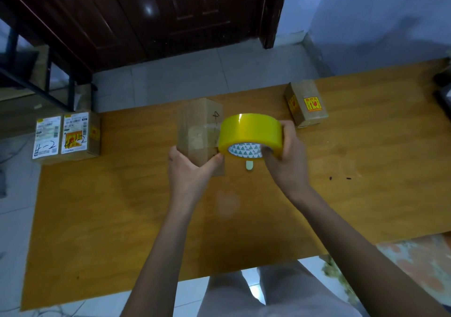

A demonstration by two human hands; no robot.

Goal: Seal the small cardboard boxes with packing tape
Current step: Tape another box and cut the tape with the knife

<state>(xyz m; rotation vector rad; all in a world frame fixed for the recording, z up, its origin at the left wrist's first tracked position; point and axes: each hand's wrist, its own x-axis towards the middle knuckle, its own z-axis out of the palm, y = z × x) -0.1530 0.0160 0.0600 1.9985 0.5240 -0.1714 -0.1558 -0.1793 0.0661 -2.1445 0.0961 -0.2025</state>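
Observation:
A small cardboard box [199, 128] stands on the wooden table [122, 206] at centre. My left hand [191, 172] grips its near bottom corner, thumb pressed against the right side. My right hand [284, 155] holds a yellow roll of packing tape [251, 131] just right of the box, fingers through the core. A clear strip of tape runs from the roll onto the box's top. A small pale object [249, 165] lies on the table under the roll; I cannot tell what it is.
Two labelled boxes [67, 137] sit side by side at the table's left edge. Another small box with red-yellow stickers [306, 104] stands at the back right. A dark wooden door [170, 11] and tiled floor lie beyond the table.

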